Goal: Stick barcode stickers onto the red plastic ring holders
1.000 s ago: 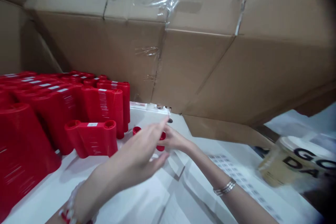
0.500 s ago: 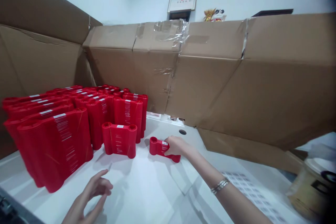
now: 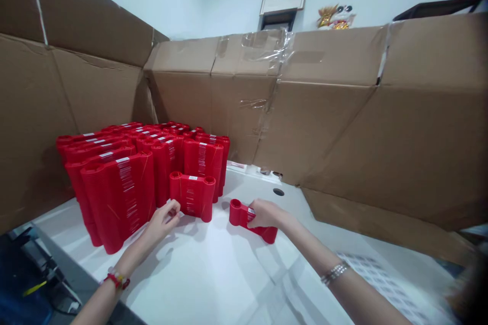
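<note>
My right hand [image 3: 267,215] rests over a red ribbon cartridge [image 3: 240,213] lying on its side on the white table [image 3: 198,274], its small white label partly covered by my fingers. My left hand [image 3: 162,222] has its fingers curled together against the front of a tall stacked block of red cartridges [image 3: 118,198]. Its fingertips are close to an upright red cartridge [image 3: 192,196] standing alone. A pale sliver shows near those fingertips, too small to identify.
Several more red stacks [image 3: 202,160] stand behind, against tall cardboard walls [image 3: 324,132]. A sheet of small labels [image 3: 381,279] lies at lower right. The table has a round dark hole [image 3: 278,192]. Dark equipment [image 3: 26,279] sits beyond the table's left edge.
My left hand has moved up from the lower left to the red stack, its fingers closing. My right hand stays on the lying cartridge. The view has shifted slightly.
</note>
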